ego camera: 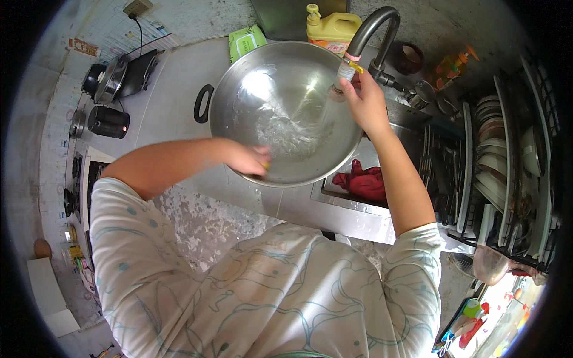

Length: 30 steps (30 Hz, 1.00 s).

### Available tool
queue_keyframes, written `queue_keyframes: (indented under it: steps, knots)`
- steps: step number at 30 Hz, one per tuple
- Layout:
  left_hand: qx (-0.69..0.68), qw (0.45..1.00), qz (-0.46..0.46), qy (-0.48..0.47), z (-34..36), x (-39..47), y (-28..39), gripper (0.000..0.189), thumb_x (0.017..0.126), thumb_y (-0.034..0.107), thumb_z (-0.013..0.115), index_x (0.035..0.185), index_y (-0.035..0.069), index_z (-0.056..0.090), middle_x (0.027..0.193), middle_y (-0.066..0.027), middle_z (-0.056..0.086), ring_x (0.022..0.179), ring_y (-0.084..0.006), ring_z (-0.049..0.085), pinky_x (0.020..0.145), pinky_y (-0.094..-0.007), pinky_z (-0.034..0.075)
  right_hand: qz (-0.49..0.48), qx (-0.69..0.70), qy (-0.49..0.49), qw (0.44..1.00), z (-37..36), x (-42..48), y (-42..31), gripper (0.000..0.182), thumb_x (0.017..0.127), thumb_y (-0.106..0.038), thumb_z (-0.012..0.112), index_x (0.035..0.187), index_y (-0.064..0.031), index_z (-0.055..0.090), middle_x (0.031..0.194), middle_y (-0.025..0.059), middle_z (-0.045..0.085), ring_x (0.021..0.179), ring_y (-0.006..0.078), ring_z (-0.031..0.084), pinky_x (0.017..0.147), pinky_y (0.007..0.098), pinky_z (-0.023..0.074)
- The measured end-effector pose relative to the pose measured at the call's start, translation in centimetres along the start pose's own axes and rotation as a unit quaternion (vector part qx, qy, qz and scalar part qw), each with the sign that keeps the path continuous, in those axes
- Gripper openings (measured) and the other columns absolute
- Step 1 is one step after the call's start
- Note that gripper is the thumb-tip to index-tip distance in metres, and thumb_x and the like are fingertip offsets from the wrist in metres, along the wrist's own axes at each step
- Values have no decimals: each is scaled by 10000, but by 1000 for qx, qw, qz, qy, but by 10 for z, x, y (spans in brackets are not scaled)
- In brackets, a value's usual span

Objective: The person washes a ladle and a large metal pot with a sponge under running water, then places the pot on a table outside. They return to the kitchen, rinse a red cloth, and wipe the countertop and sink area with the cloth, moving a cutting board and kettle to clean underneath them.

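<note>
A large steel wok (309, 165) with a black side handle (204, 104) rests partly on the counter and partly over the sink, with water moving inside. My right hand (367, 100) grips the spray nozzle (344, 74) at the end of the curved metal faucet (374, 24), and water runs from it into the wok. Blurred by motion, my left hand (248, 157) is at the wok's near left rim. A small yellowish thing (266, 165) shows at its fingers; what it is cannot be told.
Below the wok's right side, a dark red cloth (365, 182) lies in the sink (320, 192). Behind stand a yellow pump jug (333, 29) and a green wipes packet (245, 42). Plates and bowls (492, 156) fill a rack at right. Pans (112, 80) and a black container (109, 121) stand left.
</note>
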<state>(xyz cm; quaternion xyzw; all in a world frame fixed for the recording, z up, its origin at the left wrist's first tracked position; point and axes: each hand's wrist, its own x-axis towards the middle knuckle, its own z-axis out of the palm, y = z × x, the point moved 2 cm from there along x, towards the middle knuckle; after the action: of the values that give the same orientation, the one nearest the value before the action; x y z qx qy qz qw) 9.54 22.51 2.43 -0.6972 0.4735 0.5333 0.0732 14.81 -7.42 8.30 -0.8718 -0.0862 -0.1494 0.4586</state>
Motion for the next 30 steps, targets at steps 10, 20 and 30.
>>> queue_keyframes:
  steps: [10, 20, 30]
  knots:
    - [-14, 885, -33, 465, -77, 103, 63, 690, 890, 225, 549, 1473, 41, 229, 1533, -254, 140, 1444, -375, 104, 1158, -514, 122, 41, -231, -65, 970, -21, -33, 23, 356, 884, -274, 590, 1102, 7, 602, 1098, 239, 590, 1004, 407, 575, 863, 499, 474]
    - [-371, 445, -136, 804, -151, 157, -30, 875, 852, 250, 628, 1466, -70, 92, 1541, -283, 29, 1448, -377, 54, 1177, -433, 89, 6, -21, 89, 996, -22, -97, 10, 107, 875, -18, 548, 942, 31, 617, 879, 244, 625, 863, 423, 593, 771, 454, 488]
    - [-710, 368, 208, 562, -137, 143, 68, 477, 949, 222, 447, 1384, 33, 393, 1325, -83, 475, 1198, -153, 440, 1035, -290, 313, 28, -23, 92, 995, -16, -98, 5, 109, 876, -26, 564, 937, 27, 638, 899, 221, 644, 860, 406, 612, 766, 435, 490]
